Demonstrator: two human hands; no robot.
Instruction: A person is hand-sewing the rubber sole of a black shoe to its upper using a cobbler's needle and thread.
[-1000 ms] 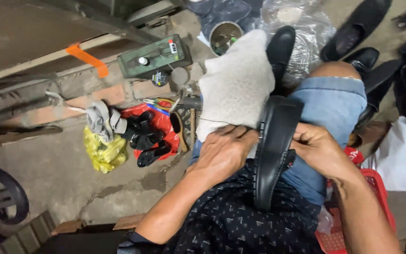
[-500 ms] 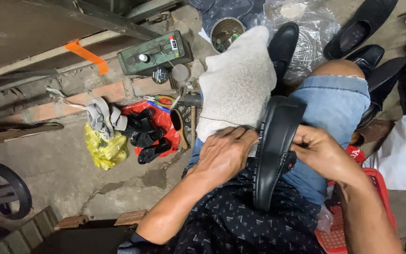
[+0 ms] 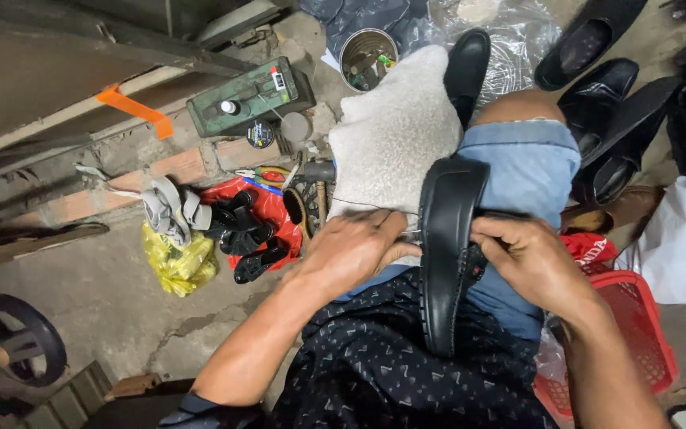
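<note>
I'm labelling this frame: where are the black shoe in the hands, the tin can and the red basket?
black shoe (image 3: 444, 238), head view, on its sole edge.
tin can (image 3: 368, 57), head view, on its rim.
red basket (image 3: 637, 318), head view, on its mesh wall.

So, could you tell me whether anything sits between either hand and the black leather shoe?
Nothing visible does: the left hand presses the sole edge of the black leather shoe, and the right hand grips its other side.

Cobbler's floor workshop: loose black shoes (image 3: 597, 87), tin of tools (image 3: 368, 57).

shoe (image 3: 444, 254) on lap, between hands | cloth (image 3: 395, 135) on knee (beside shoe) | basket (image 3: 637, 334) right
</note>
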